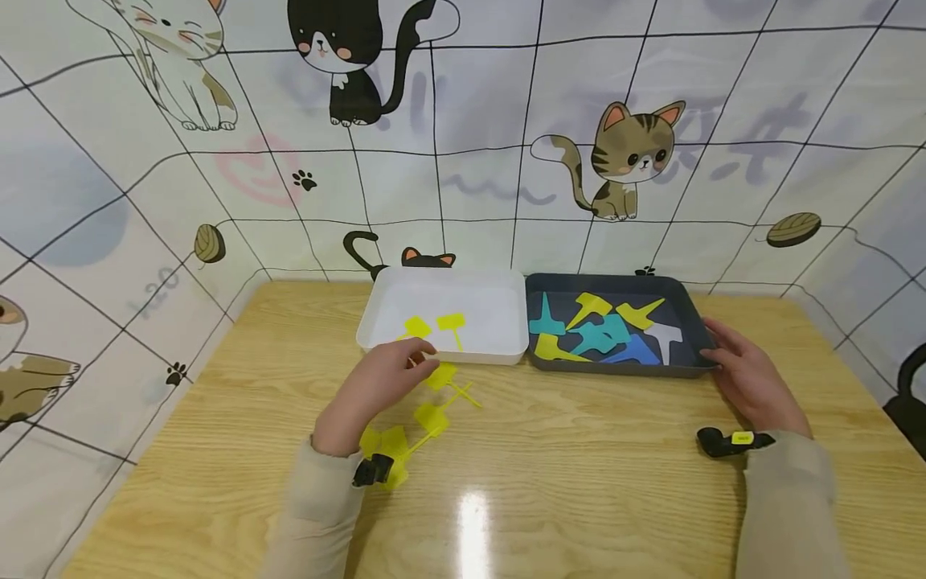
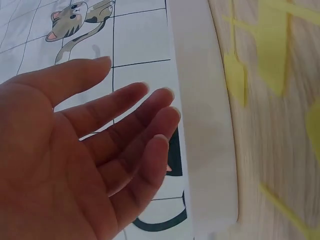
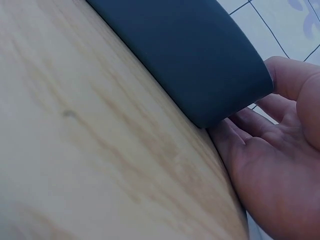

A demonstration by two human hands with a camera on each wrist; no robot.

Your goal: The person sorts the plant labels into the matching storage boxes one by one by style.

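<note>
My left hand (image 1: 387,374) hovers at the near left edge of the white tray (image 1: 492,358), its fingers loosely bent and nothing between them. Two yellow T-shaped plant labels (image 1: 452,322) lie in that tray. More yellow plant labels (image 1: 432,420) are spread on the table below and beside the left hand, some partly hidden by the wrist. At the right end of the dark grey tray (image 1: 615,281), my right hand (image 1: 752,378) holds the near corner, thumb at the rim and fingers along the outer wall. Teal, yellow, blue and white plant labels (image 1: 604,334) lie inside it.
Both trays stand side by side at the back of the wooden table (image 1: 579,466), close to a wall covering (image 1: 477,185) printed with cats and grid lines. Each wrist wears a small black camera (image 1: 372,470).
</note>
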